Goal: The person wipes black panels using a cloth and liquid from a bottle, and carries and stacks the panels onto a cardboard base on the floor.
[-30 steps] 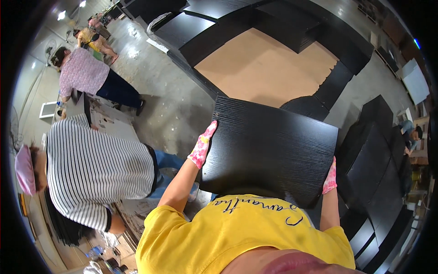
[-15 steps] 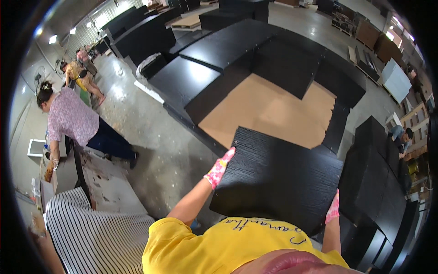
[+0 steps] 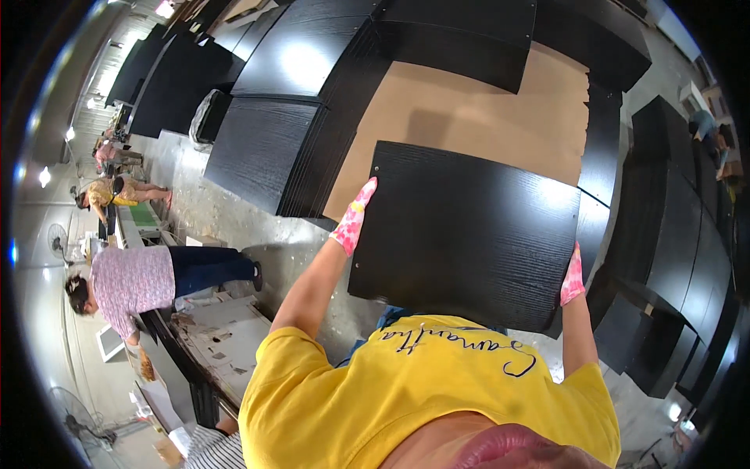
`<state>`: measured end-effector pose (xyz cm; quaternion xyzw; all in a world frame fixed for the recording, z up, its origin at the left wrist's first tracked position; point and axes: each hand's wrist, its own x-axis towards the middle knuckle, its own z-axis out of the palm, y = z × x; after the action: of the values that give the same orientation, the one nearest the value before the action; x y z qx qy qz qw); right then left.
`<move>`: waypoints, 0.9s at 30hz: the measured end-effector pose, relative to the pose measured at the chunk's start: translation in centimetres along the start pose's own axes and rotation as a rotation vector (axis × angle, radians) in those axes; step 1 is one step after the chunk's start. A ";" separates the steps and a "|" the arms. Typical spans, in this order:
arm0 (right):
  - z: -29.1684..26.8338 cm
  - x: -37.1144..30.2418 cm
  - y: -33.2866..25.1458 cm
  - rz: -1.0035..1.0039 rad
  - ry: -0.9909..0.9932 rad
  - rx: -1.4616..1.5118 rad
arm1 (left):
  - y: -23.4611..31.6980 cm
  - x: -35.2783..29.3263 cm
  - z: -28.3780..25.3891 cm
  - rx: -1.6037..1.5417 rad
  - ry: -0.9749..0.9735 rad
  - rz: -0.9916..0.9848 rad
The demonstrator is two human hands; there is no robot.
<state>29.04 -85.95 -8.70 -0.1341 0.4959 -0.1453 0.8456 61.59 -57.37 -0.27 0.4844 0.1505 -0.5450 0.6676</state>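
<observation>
A black wood-grain panel [image 3: 465, 234] spans the space in front of my yellow shirt, gripped by its two side edges. My left hand [image 3: 355, 218], in a pink-and-white patterned glove, is closed on its left edge, thumb near the far corner. On the opposite edge my right hand [image 3: 573, 277], gloved alike, is closed too; the fingers of both are partly hidden under the panel. Just beyond lies a brown cardboard sheet [image 3: 457, 102], its right edge torn. The panel's far edge overlaps the cardboard in view; whether it touches is unclear.
Stacks of black panels [image 3: 266, 148] stand around the cardboard, on the left and the far side. More black stacks [image 3: 664, 234] are at the right. A person in a floral top [image 3: 137, 285] works at a long bench on the left, and others are farther off.
The view has turned and moved closer to the cardboard. Both hands still hold the panel, now seen flatter and farther from my shirt. The striped-sleeved person at lower left has mostly left the view.
</observation>
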 end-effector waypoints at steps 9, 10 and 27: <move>5.2 9.7 -1.3 -0.187 0.113 -0.078 | 9.7 14.5 -1.5 0.119 -0.114 -0.079; 6.4 10.3 -1.9 -0.178 0.123 -0.094 | 11.0 15.2 -1.0 0.050 -0.195 -0.191; 14.4 28.3 -6.6 -0.369 0.289 -0.281 | 23.3 33.0 -1.9 0.334 0.064 0.002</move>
<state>54.10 -101.58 -22.10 -0.3158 0.5940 -0.2443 0.6984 94.43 -76.50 -14.02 0.6058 0.0785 -0.5460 0.5733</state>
